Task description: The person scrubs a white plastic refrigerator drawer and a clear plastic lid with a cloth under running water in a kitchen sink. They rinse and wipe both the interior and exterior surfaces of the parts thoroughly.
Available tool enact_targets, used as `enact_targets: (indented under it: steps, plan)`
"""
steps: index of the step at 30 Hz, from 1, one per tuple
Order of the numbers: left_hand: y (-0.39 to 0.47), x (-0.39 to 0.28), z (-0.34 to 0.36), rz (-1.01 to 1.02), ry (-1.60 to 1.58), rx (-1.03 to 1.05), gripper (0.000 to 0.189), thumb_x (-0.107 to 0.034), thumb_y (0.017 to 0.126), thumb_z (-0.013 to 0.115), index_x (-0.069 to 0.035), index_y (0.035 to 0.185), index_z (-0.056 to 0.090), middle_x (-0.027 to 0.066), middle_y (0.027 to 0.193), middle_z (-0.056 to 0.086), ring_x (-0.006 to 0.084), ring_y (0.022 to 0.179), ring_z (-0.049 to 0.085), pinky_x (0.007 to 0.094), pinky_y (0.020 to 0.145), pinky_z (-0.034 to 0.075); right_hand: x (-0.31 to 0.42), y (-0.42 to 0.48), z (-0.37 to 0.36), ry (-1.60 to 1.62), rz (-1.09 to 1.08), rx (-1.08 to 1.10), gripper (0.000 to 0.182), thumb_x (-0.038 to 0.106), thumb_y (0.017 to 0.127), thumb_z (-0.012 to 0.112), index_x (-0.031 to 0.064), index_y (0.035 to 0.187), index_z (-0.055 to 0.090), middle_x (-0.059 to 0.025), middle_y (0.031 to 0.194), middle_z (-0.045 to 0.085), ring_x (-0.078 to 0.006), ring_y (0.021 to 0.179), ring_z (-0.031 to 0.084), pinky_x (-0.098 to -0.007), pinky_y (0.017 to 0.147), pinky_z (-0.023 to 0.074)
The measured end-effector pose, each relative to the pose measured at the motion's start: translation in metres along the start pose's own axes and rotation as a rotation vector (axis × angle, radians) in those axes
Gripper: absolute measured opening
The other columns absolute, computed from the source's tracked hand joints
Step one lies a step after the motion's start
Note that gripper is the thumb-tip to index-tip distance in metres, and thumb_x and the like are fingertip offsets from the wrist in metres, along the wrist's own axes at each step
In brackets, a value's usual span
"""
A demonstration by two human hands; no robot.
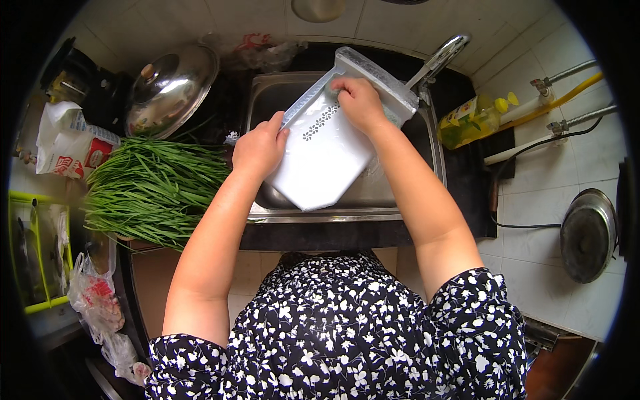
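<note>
A white plastic bin or drawer point(320, 170) with a clear rim and a row of flower-shaped marks is held tilted over the stainless steel sink point(415, 205). My left hand point(261, 148) grips its left edge, the thumb on the near side. My right hand point(361, 102) is inside it near the upper end, fingers curled against the inner surface. Something greenish shows at those fingertips, but whether it is a scrubbing pad cannot be told. Behind the bin's upper right corner stands the chrome faucet point(442, 56).
Left of the sink lie long green chives point(155, 190), a steel lid point(172, 92) and a white printed bag point(65, 145). A yellow dish soap bottle point(467, 122) is at the right, near pipes and hoses. Plastic bags point(100, 300) hang at lower left.
</note>
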State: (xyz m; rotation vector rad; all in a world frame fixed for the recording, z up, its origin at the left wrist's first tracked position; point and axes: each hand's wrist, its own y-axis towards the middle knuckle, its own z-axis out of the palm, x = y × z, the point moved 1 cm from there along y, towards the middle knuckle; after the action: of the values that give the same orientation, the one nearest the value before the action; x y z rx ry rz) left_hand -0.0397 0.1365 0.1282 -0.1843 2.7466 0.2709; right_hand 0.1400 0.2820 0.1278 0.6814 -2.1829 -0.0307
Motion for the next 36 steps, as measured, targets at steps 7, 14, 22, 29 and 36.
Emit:
enact_targets:
  steps: [7, 14, 22, 29, 36]
  plan:
    - [0.001, -0.011, -0.008, -0.082, 0.021, 0.088, 0.036, -0.029, 0.088, 0.048, -0.016, 0.122, 0.048, 0.0125, 0.098, 0.062, 0.0321, 0.086, 0.061, 0.0425, 0.073, 0.048, 0.015, -0.025, 0.014, -0.653, -0.164, -0.104, 0.034, 0.014, 0.078, 0.049, 0.0083, 0.111, 0.055, -0.0054, 0.132, 0.046, -0.0258, 0.117, 0.042, -0.0380, 0.095, 0.0332]
    - [0.000, -0.008, -0.009, -0.094, 0.018, 0.076, 0.036, -0.029, 0.088, 0.048, -0.016, 0.122, 0.049, 0.0118, 0.096, 0.063, 0.0323, 0.085, 0.061, 0.0425, 0.072, 0.048, 0.010, 0.000, -0.014, -0.253, -0.024, 0.210, 0.035, 0.014, 0.074, 0.050, 0.0050, 0.107, 0.055, -0.0071, 0.131, 0.047, -0.0255, 0.117, 0.041, -0.0387, 0.095, 0.0331]
    - [0.000, -0.009, -0.006, -0.057, 0.009, 0.062, 0.026, -0.028, 0.089, 0.046, -0.015, 0.111, 0.048, 0.0114, 0.087, 0.062, 0.0335, 0.077, 0.061, 0.0463, 0.066, 0.049, 0.021, -0.023, 0.015, -0.663, -0.155, -0.071, 0.033, 0.012, 0.073, 0.051, 0.0033, 0.105, 0.055, -0.0097, 0.131, 0.046, -0.0252, 0.117, 0.041, -0.0376, 0.093, 0.0336]
    - [-0.002, -0.008, -0.006, -0.053, 0.026, 0.048, 0.025, -0.028, 0.089, 0.045, -0.014, 0.110, 0.047, 0.0115, 0.085, 0.061, 0.0338, 0.075, 0.061, 0.0460, 0.064, 0.049, 0.032, -0.012, -0.009, -0.556, -0.076, 0.152, 0.037, 0.015, 0.075, 0.048, -0.0001, 0.109, 0.052, -0.0105, 0.135, 0.041, -0.0256, 0.118, 0.039, -0.0396, 0.095, 0.0312]
    - [-0.001, -0.010, -0.006, -0.062, 0.042, 0.056, 0.024, -0.028, 0.090, 0.045, -0.015, 0.110, 0.047, 0.0115, 0.086, 0.061, 0.0334, 0.077, 0.061, 0.0459, 0.065, 0.049, 0.019, -0.016, 0.001, -0.627, -0.204, 0.088, 0.039, 0.016, 0.075, 0.051, 0.0021, 0.112, 0.053, -0.0091, 0.135, 0.042, -0.0256, 0.118, 0.041, -0.0400, 0.096, 0.0316]
